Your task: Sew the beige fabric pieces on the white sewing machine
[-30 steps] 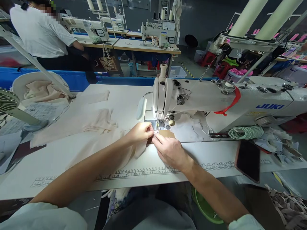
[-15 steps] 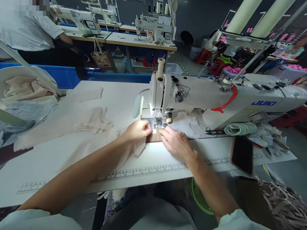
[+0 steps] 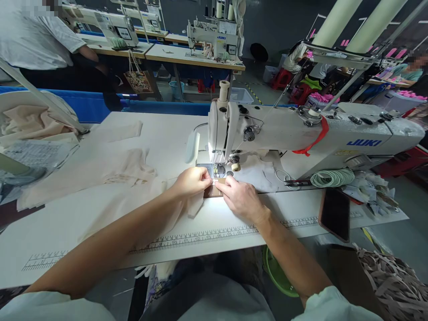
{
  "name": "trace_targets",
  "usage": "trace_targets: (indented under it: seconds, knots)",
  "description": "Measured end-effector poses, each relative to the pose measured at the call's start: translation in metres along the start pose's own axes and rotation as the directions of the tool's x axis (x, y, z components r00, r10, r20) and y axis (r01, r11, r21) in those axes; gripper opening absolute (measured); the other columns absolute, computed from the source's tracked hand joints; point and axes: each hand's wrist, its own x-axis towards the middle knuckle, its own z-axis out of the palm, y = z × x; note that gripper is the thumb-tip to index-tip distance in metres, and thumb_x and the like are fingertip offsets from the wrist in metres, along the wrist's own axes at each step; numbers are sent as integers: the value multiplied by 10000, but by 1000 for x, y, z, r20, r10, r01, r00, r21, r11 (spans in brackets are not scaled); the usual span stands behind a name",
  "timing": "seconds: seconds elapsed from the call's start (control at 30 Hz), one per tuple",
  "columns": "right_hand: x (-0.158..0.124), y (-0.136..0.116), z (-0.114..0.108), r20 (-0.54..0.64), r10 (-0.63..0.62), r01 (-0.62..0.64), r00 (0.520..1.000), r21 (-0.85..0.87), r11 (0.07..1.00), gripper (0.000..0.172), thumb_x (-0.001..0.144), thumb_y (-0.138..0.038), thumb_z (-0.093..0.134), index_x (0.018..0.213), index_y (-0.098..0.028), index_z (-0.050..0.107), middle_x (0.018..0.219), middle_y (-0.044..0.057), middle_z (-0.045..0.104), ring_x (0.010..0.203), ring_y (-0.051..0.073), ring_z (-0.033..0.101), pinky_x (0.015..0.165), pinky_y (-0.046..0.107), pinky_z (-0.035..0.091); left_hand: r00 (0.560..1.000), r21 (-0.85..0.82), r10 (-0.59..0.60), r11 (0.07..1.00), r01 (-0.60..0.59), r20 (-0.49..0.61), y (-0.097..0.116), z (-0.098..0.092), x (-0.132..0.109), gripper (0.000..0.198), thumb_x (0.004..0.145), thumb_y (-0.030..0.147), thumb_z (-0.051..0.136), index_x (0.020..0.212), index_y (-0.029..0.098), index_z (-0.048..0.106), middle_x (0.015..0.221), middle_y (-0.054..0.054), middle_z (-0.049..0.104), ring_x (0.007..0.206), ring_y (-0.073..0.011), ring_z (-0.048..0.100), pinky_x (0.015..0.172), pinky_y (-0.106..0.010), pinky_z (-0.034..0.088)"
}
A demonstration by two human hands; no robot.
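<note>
My left hand is closed in a pinch at the left of the needle area of a white JUKI sewing machine. Pale fabric hangs from beneath its fingers and spreads left over the table. Just across, my right hand has thumb and index together near the presser foot, almost touching my left fingertips. Whatever lies between the fingertips is too small to make out. A brown plate shows under the hands, brightly lit by the machine lamp.
More pale fabric lies on the white table. A phone, coiled green cord and scraps sit at the right. A green basket is below the edge. A person is at the upper left.
My right hand's fingertips have moved slightly left, closer to my left fingertips. My left hand has hardly moved. The view has shifted a little.
</note>
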Motion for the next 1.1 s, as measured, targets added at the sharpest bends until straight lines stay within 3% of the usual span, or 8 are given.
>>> trace_targets:
  seconds: [0.13, 0.2, 0.33, 0.4, 0.43, 0.63, 0.9, 1.1]
  knots:
    - [1, 0, 2, -33, -36, 35, 999, -37, 999, 398, 1006, -170, 465, 1336, -223, 681, 1063, 87, 689, 785, 195, 591, 630, 320, 359, 997, 134, 77, 988, -73, -28, -2, -3, -4, 117, 860, 298, 594, 770, 229, 620, 792, -16, 724, 725, -212, 656, 625, -310, 453]
    - [1, 0, 3, -45, -44, 42, 998, -34, 999, 377, 1006, -172, 469, 1305, -220, 692, 1053, 88, 693, 793, 196, 595, 631, 316, 367, 966, 291, 234, 937, -195, -106, -2, -3, -10, 112, 900, 249, 561, 839, 218, 649, 894, -53, 730, 820, -236, 671, 657, -322, 487]
    - [2, 1, 1, -20, -44, 43, 999, -22, 999, 337, 1023, -183, 447, 1237, -212, 705, 1072, 90, 688, 801, 186, 589, 636, 304, 383, 762, 528, 645, 666, -526, -55, -7, 7, -31, 278, 957, 101, 420, 997, 154, 690, 1091, -142, 730, 983, -266, 673, 830, -392, 581]
    - [2, 0, -1, -17, -46, 45, 999, -9, 999, 336, 1027, -174, 437, 1223, -207, 707, 1076, 93, 685, 803, 185, 581, 638, 303, 392, 681, 558, 732, 575, -598, -23, -13, 16, -41, 340, 947, 69, 401, 1140, 99, 680, 1166, -174, 728, 1042, -274, 676, 898, -411, 605]
    - [2, 0, -1, -16, -48, 48, 999, -4, 999, 338, 1023, -164, 439, 1223, -204, 709, 1073, 94, 685, 805, 186, 580, 637, 304, 394, 664, 572, 747, 557, -602, -29, -16, 20, -44, 365, 941, 67, 405, 1197, 73, 664, 1190, -186, 724, 1068, -280, 677, 913, -412, 614]
    - [2, 0, -2, -26, -35, 35, 999, 3, 999, 362, 1016, -170, 464, 1276, -220, 710, 1081, 81, 701, 790, 181, 602, 625, 304, 391, 682, 596, 729, 572, -564, -54, -24, 33, -48, 367, 939, 114, 459, 1238, 60, 667, 1199, -185, 718, 1116, -292, 671, 901, -372, 633]
    - [4, 20, -4, -148, 163, -161, 975, 21, 987, 461, 1030, -168, 413, 1407, -235, 671, 1124, 85, 778, 874, 210, 720, 677, 290, 453, 793, 630, 609, 616, -473, 0, -15, 30, -31, 237, 957, 169, 497, 1025, 110, 717, 1048, -167, 693, 985, -283, 629, 835, -375, 598]
    - [3, 22, -2, -139, 156, -155, 978, 21, 988, 463, 1026, -186, 417, 1404, -240, 678, 1176, 85, 782, 905, 216, 736, 706, 286, 498, 791, 649, 612, 595, -474, 17, -15, 29, -22, 259, 984, 161, 462, 971, 117, 717, 998, -164, 674, 944, -282, 594, 815, -387, 562]
